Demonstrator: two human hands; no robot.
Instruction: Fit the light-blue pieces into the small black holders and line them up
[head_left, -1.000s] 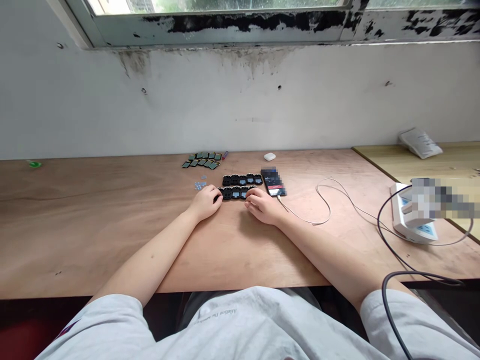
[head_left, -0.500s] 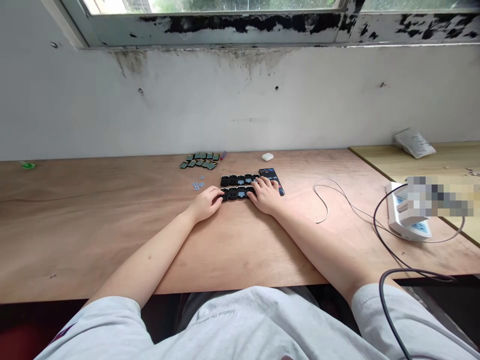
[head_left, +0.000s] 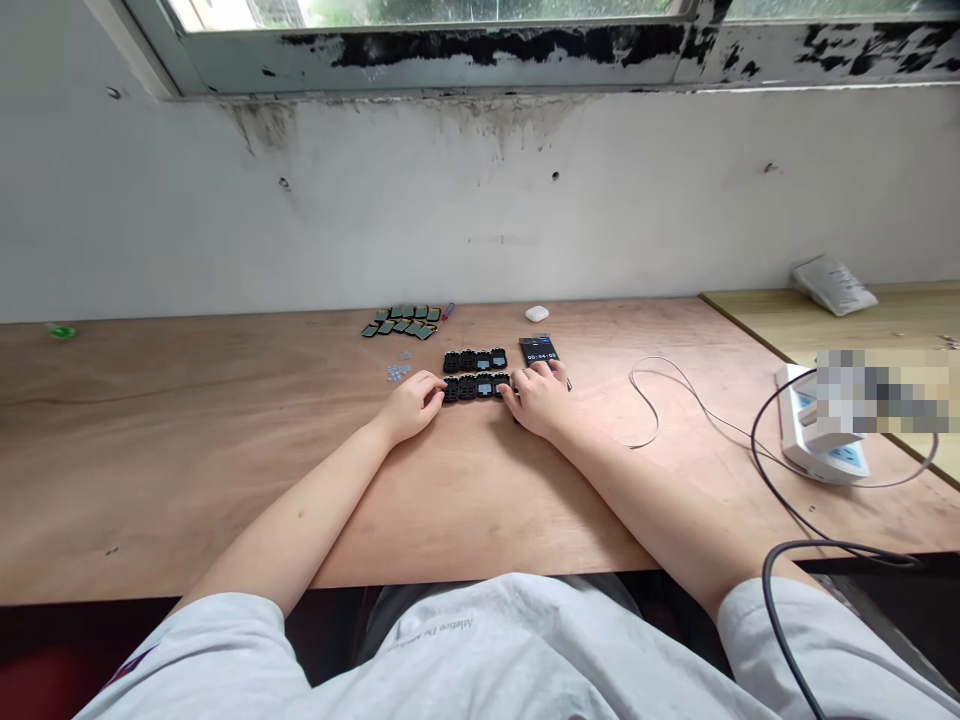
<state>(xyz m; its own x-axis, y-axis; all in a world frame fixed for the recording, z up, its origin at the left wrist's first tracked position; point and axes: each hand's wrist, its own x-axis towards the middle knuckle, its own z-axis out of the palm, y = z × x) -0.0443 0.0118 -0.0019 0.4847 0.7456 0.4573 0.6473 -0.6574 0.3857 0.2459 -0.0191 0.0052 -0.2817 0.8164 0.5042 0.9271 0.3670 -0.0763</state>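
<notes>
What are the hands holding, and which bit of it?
Nothing is lifted. The left hand touches the left end of the near row of black parts; the right hand touches its right end and overlaps the phone.

Wooden table (head_left: 187, 450); black parts (head_left: 478, 386), phone (head_left: 538, 350), cable (head_left: 675, 396) on it

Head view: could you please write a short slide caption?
Left hand and right hand flank the nearer row of black square parts on a brown wooden table.

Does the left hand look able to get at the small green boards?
Probably yes: the left hand lies just short of the green boards, with only a few tiny pale bits on bare tabletop between.
</notes>
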